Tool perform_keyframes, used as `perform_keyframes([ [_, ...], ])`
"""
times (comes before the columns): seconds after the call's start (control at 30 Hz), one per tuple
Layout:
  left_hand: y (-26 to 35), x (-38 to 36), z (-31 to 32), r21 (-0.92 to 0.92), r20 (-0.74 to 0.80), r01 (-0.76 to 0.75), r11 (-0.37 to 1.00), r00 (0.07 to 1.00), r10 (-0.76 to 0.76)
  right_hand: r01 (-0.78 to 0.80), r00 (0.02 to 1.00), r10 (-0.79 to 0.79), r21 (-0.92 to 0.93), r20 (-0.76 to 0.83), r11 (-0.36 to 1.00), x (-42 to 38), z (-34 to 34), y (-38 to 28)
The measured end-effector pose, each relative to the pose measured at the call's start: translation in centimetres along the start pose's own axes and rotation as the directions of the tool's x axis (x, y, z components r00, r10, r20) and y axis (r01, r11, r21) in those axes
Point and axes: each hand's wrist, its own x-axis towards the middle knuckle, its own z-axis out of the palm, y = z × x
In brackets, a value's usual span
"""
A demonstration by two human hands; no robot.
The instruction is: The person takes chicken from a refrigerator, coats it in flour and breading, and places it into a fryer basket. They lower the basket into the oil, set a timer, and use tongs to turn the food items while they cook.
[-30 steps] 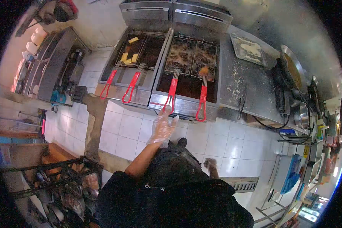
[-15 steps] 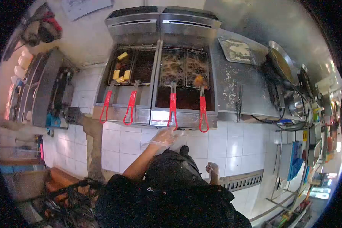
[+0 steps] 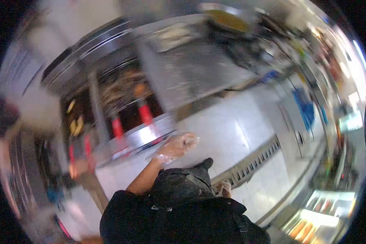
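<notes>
My left hand (image 3: 178, 147), in a clear plastic glove, is in front of the fryer (image 3: 158, 124), just right of its front edge. Its fingers are curled in, with nothing showing in them. My right hand (image 3: 223, 188), gloved too, is low beside the dark apron (image 3: 179, 185); its fingers are partly hidden and blurred. Nearest the left hand are two fry baskets with red handles (image 3: 145, 114) over dark oil, an orange-brown piece (image 3: 140, 90) in one. Further left, yellow pieces (image 3: 76, 126) lie in another basket with a red handle (image 3: 88, 151).
Right of the fryer runs a steel counter (image 3: 199, 69) with a pale, floury tray (image 3: 173, 36) and a large pan (image 3: 227, 20). A floor drain grate (image 3: 252, 162) crosses the white tiles. A lit display (image 3: 313, 219) with food stands at lower right.
The view has swung right, so the fryer now sits further left and tilted. My left hand has come away from the basket handle, its fingers curled in. My right hand is closer to the apron.
</notes>
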Motion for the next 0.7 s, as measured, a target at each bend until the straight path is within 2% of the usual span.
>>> perform_keyframes([
  [0.03,2.9,2.3,2.0,-0.102,0.166,0.102,0.99,0.983,-0.084,-0.058,0.985,0.094,0.235,-0.146,0.97,-1.7,1.7,-2.2],
  [0.07,3.5,4.8,5.2,-0.09,0.25,0.033,0.995,0.968,-0.009,-0.052,0.948,0.192,0.47,-0.254,0.881,-2.8,2.0,-3.4],
  [0.1,3.1,7.5,8.6,-0.309,0.314,0.125,0.943,0.949,-0.023,-0.048,0.967,0.116,0.283,-0.228,0.958,-3.4,-3.0,7.8],
  [0.13,2.7,10.5,12.3,-0.476,0.391,0.24,0.846,0.92,-0.041,0.016,0.943,0.091,0.318,-0.319,0.948,-8.6,-4.3,6.8],
  [0.17,2.6,13.0,16.0,-0.316,0.375,0.298,0.901,0.911,-0.17,-0.071,0.844,0.271,0.404,-0.462,0.912,-9.8,-2.9,3.7],
  [0.2,2.3,15.0,18.8,-0.185,0.405,0.258,0.948,0.899,-0.166,-0.144,0.702,0.458,0.521,-0.545,0.841,-7.5,-1.3,-0.2],
  [0.23,2.1,17.8,21.7,-0.071,0.415,0.191,0.979,0.898,-0.145,-0.077,0.673,0.459,0.562,-0.581,0.824,-7.4,-1.9,-3.2],
  [0.27,0.8,20.1,25.0,-0.032,0.431,0.252,0.967,0.877,-0.214,-0.213,0.694,0.402,0.363,-0.597,0.907,-6.8,-3.5,-6.7],
  [0.3,-2.5,21.5,28.5,0.011,0.438,0.32,0.947,0.85,-0.293,-0.351,0.715,0.364,0.143,-0.597,0.925,-6.9,-4.8,-9.4],
  [0.33,-11.4,22.9,32.3,0.044,0.48,0.287,0.957,0.834,-0.272,-0.484,0.733,0.351,-0.086,-0.582,0.871,-7.8,-4.4,-10.5],
  [0.37,-19.2,24.9,35.7,-0.12,0.654,0.675,0.728,0.606,-0.454,-0.48,0.705,0.36,-0.038,-0.611,0.876,-10.8,-5.9,-3.7],
  [0.4,-21.9,25.2,36.3,0.282,0.617,0.41,0.867,0.615,-0.491,-0.185,0.623,0.188,0.09,-0.76,0.979,-6.3,-8.5,-0.1],
  [0.43,-25.2,25.4,35.8,0.615,0.576,0.05,0.787,0.653,-0.492,-0.175,0.588,0.193,0.11,-0.785,0.978,-6.3,-8.8,0.4],
  [0.47,-30.4,25.8,35.4,0.256,0.628,0.748,0.612,0.353,-0.694,-0.177,0.588,0.136,0.037,-0.797,0.984,-5.8,-10.1,0.3],
  [0.5,-29.1,28.8,38.1,0.275,0.642,0.724,0.632,0.351,-0.682,-0.183,0.59,0.078,-0.039,-0.804,0.982,-5.1,-11.4,0.3],
  [0.53,-29.9,26.7,34.4,0.257,0.668,0.723,0.642,0.347,-0.659,-0.181,0.563,0.079,-0.03,-0.822,0.983,-4.7,-12.0,-0.4],
  [0.57,-28.3,24.2,30.5,0.227,0.694,0.723,0.653,0.35,-0.629,-0.459,0.604,-0.058,-0.406,-0.795,0.79,-4.6,-11.6,-1.5],
  [0.6,-28.6,25.7,33.7,0.199,0.717,0.728,0.656,0.348,-0.604,-0.631,0.679,-0.136,-0.668,-0.721,0.394,-4.5,-11.6,-3.1],
  [0.63,-28.7,27.8,36.3,0.167,0.737,0.738,0.654,0.346,-0.58,-0.155,0.573,-0.023,-0.136,-0.819,0.979,-4.4,-11.1,-4.1],
  [0.67,-28.4,29.2,36.8,0.14,0.753,0.748,0.648,0.345,-0.56,0.49,0.573,0.149,0.483,-0.806,0.726,-3.8,-10.7,-5.2],
  [0.7,-27.9,31.2,38.5,0.112,0.767,0.76,0.64,0.344,-0.542,0.496,0.566,0.15,0.48,-0.811,0.724,-2.7,-11.9,-6.6],
])
